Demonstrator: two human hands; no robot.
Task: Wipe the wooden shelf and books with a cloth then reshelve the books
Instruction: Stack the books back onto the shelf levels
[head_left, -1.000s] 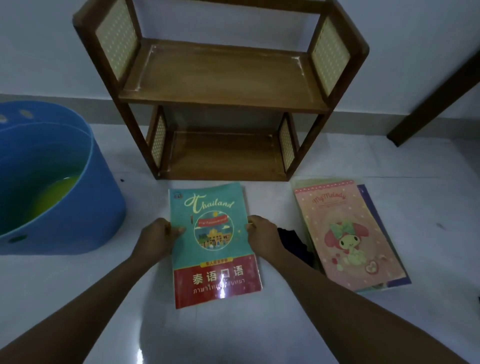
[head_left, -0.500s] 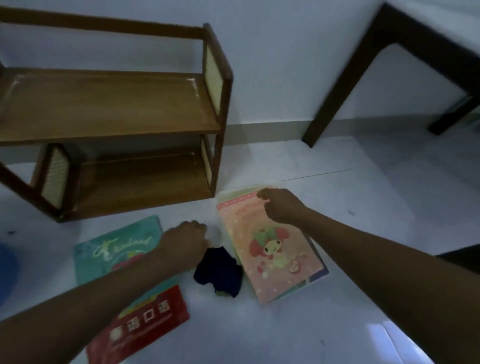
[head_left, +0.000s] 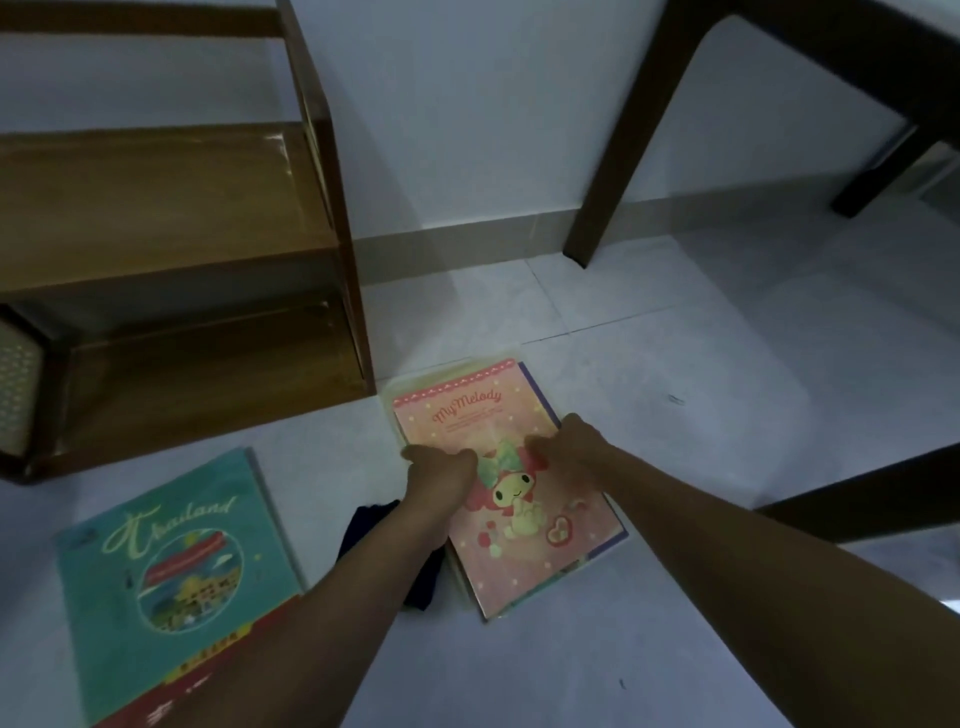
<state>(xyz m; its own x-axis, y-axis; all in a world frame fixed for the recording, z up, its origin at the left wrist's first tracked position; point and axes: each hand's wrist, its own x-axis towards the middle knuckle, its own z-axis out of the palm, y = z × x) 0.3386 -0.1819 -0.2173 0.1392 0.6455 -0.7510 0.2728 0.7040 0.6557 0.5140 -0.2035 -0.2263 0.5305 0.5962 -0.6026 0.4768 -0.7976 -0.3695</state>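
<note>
Both the left hand and right hand grip the pink cartoon-covered "My Melody" book (topmost of a stack), fingers curled.

From my feed, the wooden shelf ran off the left and top edges, so I saw only its right part. The Thailand book was cut at the bottom edge and partly covered by my left forearm. That arm also hid most of the dark cloth. Both hands, left hand and right hand, were blurred on the pink book; I couldn't tell their grip. Books beneath it showed only slivers. The dark table was cropped at the top and right edges.
</note>
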